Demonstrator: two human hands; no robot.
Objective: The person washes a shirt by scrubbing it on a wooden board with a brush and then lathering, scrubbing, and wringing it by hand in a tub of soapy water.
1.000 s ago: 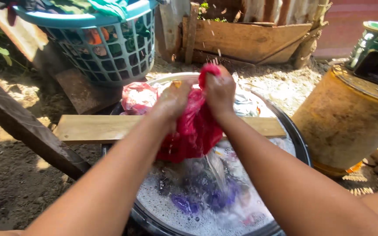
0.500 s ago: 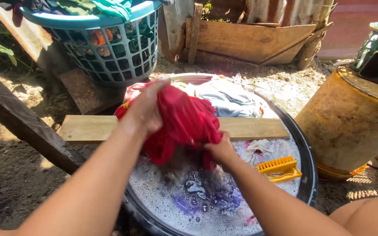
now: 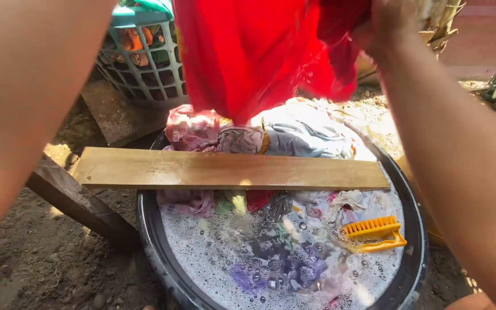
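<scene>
Red garment [image 3: 254, 51]: lifted high above the black basin [image 3: 150, 229], hanging over the plank [image 3: 225, 170].
Right hand [image 3: 383, 23]: fingers closed, gripping the cloth's upper edge.
Left hand: out of view; only the forearm shows, so its grip cannot be told.
Progress: this piece looks scrubbed; rinsing or wringing seems left, and more clothes soak in suds, the yellow brush [image 3: 374, 232] afloat.
Packages, labels, signs: none visible; teal laundry basket [image 3: 144, 63] behind.

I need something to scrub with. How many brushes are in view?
1. An orange brush floats on the suds at the right of the basin, in front of the plank. Others may lie hidden under laundry.
</scene>
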